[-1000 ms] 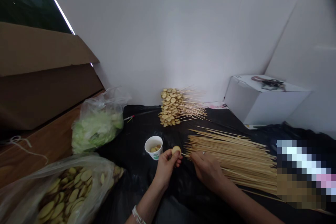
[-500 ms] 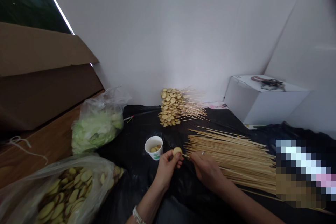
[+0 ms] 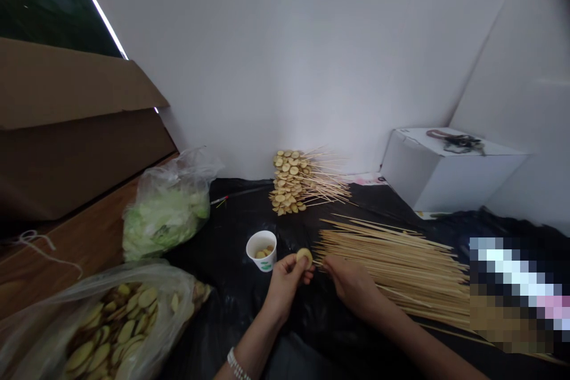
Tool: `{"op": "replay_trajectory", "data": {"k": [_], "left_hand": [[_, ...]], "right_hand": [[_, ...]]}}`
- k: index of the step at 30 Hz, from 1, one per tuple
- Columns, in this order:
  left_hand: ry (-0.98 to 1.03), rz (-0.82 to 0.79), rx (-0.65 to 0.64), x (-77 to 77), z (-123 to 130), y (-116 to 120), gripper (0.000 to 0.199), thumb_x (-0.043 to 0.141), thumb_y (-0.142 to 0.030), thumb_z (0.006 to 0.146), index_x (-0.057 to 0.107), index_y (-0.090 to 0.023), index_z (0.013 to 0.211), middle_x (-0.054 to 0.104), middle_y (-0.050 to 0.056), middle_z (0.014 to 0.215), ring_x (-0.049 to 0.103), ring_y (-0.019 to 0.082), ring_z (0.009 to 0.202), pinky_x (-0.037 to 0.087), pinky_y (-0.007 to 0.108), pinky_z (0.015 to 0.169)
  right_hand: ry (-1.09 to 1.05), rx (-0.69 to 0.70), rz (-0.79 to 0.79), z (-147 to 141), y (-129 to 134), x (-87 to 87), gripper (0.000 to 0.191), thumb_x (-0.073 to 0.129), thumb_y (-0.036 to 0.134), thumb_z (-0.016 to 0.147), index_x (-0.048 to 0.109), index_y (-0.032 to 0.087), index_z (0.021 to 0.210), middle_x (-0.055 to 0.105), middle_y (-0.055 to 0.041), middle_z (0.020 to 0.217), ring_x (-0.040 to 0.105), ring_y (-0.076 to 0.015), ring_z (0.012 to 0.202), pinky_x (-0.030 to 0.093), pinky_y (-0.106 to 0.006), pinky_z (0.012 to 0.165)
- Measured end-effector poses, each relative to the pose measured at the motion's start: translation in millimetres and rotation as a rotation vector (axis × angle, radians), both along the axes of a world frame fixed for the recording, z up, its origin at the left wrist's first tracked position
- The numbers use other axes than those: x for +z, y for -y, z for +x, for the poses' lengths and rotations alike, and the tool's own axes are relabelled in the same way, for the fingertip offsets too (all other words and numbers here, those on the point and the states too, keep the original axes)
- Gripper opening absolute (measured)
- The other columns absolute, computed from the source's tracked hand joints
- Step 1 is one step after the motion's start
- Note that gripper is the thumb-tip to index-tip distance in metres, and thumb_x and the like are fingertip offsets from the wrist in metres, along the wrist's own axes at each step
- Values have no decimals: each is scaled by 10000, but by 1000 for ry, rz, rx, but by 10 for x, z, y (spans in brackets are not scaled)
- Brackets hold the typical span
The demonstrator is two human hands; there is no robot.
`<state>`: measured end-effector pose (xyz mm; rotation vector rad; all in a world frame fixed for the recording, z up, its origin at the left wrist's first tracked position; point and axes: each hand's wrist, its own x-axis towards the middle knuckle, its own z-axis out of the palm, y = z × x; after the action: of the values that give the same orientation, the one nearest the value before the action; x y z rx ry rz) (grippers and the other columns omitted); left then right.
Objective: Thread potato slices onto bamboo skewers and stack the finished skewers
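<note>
A yellow slice (image 3: pixel 304 257) was pinched by the left hand's fingers (image 3: pixel 295 267) near a paper cup (image 3: pixel 261 251); a skewer (image 3: pixel 321 262) was held by the right hand's fingers (image 3: pixel 333 268), tip at the slice (piercing could not be told).

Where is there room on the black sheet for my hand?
The black sheet shows between the paper cup and the loaded skewers, and between the bag of yellow slices and the left hand. It's crowded at the right hand, beside the loose skewers.

A plastic bag of leafy greens (image 3: pixel 167 219) lies beside a cardboard box (image 3: pixel 75 130), well apart from a white box (image 3: pixel 452 169).
</note>
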<state>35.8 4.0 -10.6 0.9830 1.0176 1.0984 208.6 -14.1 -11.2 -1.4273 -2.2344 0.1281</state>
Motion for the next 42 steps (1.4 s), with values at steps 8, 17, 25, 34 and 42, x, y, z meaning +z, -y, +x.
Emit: {"op": "replay_trajectory", "data": {"k": [8, 17, 25, 34, 42], "left_hand": [[38, -31, 58, 41, -19, -8, 368, 752, -470, 666, 682, -120, 754, 695, 59, 706, 592, 94, 565, 439, 177, 533], [40, -11, 79, 66, -76, -32, 342, 754, -441, 677, 671, -113, 725, 684, 50, 671, 562, 76, 524, 441, 168, 516], [12, -39, 58, 69, -73, -23, 360, 769, -454, 646, 675, -111, 704, 685, 53, 653, 559, 76, 514, 424, 169, 506], [10, -38, 40, 26, -61, -23, 358, 767, -445, 653, 667, -107, 715, 693, 55, 649, 562, 73, 505, 414, 160, 487], [-1, -62, 26, 39, -37, -7, 376, 777, -454, 630, 659, -104, 704, 707, 74, 672, 564, 72, 500, 418, 164, 480]], "right_hand": [[-30, 29, 47, 8, -21, -46, 222, 365, 183, 959, 534, 198, 816, 609, -5, 719, 544, -135, 616, 276, -256, 561], [-8, 40, 126, 61, -11, -58, 216, 368, 93, 912, 517, 192, 789, 580, -11, 690, 520, -145, 619, 279, -266, 572], [-24, 58, 99, 43, 3, -51, 232, 370, 79, 896, 518, 191, 756, 564, -2, 659, 487, -136, 581, 249, -274, 558], [32, 41, 129, 42, 9, -69, 224, 382, 43, 850, 530, 191, 768, 581, -15, 674, 495, -151, 588, 228, -285, 564], [59, 7, 195, -1, 73, 19, 216, 405, 53, 849, 530, 197, 749, 587, -13, 665, 483, -147, 581, 214, -291, 573]]}}
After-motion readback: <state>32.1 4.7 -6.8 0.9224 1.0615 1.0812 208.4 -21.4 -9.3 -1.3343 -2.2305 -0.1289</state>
